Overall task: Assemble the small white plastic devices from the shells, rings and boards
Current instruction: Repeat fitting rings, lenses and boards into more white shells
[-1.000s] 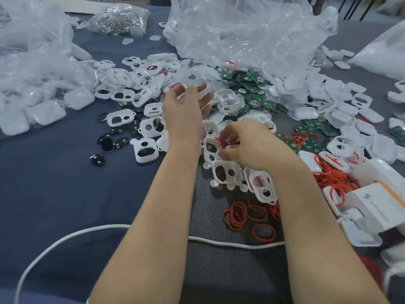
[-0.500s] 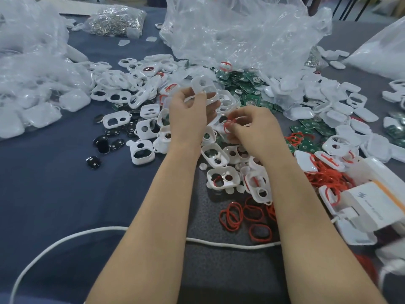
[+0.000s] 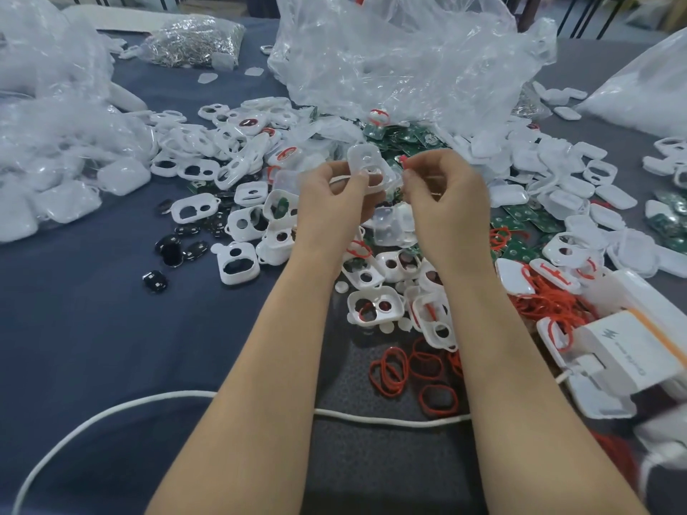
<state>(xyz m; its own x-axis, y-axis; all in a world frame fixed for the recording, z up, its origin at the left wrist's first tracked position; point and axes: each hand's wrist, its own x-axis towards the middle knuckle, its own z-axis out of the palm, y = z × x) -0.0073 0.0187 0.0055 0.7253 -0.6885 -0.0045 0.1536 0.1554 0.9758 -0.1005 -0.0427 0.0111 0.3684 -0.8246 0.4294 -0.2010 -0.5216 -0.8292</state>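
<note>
1. The left hand (image 3: 331, 206) is gripping a white shell (image 3: 366, 161) between thumb and fingertips, holding it raised above the pile of parts in the middle of the table (image 3: 93, 328).
2. The right hand (image 3: 450, 206) is pinching a small red ring (image 3: 404, 163) between thumb and forefinger, just right of the shell. Only a scrap of the ring is showing, and whether it is touching the shell cannot be told.
3. The shell is looking light, thin-walled and stiff, with smooth plastic that is probably slippery. Gripping it by the outer edges, as the left hand is doing, is likely leaving the open face free for the ring.
4. The ring is looking soft and floppy, so it is likely to twist or spring away. Seating one end first and then pressing the rest round seems the safer way.
5. More loose rings (image 3: 409, 369) are lying on the near side between the forearms. Green boards (image 3: 520, 217) are lying to the right, with more in the far middle below a clear plastic bag (image 3: 390, 61).
</note>
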